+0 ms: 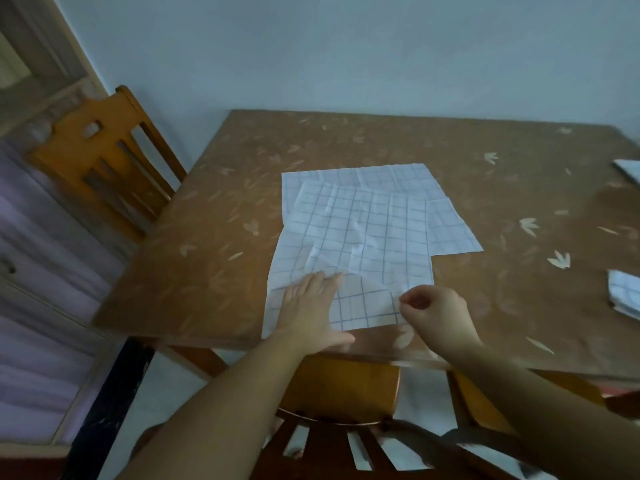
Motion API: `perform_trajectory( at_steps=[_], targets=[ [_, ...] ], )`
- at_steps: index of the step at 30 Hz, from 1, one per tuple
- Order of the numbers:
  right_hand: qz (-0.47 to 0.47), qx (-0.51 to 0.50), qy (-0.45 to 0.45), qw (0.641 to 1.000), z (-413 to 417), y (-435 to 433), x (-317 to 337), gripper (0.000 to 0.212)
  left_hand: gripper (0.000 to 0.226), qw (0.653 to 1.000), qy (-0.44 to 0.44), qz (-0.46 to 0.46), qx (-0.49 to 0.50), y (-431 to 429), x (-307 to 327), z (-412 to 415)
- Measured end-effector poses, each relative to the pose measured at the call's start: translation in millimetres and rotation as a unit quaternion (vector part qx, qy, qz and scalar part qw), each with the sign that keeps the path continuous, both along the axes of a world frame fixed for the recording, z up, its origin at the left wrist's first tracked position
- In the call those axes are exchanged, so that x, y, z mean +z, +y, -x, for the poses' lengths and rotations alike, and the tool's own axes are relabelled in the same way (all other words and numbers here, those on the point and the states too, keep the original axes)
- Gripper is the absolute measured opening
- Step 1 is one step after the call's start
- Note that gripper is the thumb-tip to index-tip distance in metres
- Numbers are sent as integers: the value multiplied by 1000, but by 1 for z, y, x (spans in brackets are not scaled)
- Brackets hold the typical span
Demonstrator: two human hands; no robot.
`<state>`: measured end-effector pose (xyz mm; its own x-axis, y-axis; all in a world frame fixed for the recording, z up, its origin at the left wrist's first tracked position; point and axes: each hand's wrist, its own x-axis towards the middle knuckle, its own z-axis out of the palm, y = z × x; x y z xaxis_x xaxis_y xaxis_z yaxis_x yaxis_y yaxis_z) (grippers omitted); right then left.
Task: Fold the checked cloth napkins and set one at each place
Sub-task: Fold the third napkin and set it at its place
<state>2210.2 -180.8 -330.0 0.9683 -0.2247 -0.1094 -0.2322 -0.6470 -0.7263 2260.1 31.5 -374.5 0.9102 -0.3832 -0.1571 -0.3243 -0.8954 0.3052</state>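
Napkin (356, 237) near table (214, 317) edge; right hand (438, 315) pinches corner.

Your view is dim and flat, with a cool bluish cast on the wall (346, 46) and no hard shadows anywhere. A pale sheen glazes the table (502, 188) along its near edge. The checked napkin (360, 230) reads brightest, though its grid looks soft. Straight lines bow toward the frame's edges, and the right forearm (554, 410) and near chair (346, 382) smear with blur at the bottom.
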Motion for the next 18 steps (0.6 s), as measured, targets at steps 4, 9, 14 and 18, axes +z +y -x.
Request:
perform_trajectory(
  at_steps=[4, 9, 14, 18],
  targets=[
    [-101, -56, 3, 993, 23, -8, 4, 9, 95, 998, -61, 24, -9, -23, 3, 28],
    [-106, -52, 11, 993, 46, -19, 9, 9, 58, 992, -123, 25, 0, -33, 11, 43],
    [71, 39, 75, 994, 62, -33, 4, 16, 55, 998, -61, -8, 2, -25, 10, 50],
    [102, 50, 123, 986, 65, -43, -14, 21, 58, 998, -6, -51, -25, -13, 3, 48]
  ],
)
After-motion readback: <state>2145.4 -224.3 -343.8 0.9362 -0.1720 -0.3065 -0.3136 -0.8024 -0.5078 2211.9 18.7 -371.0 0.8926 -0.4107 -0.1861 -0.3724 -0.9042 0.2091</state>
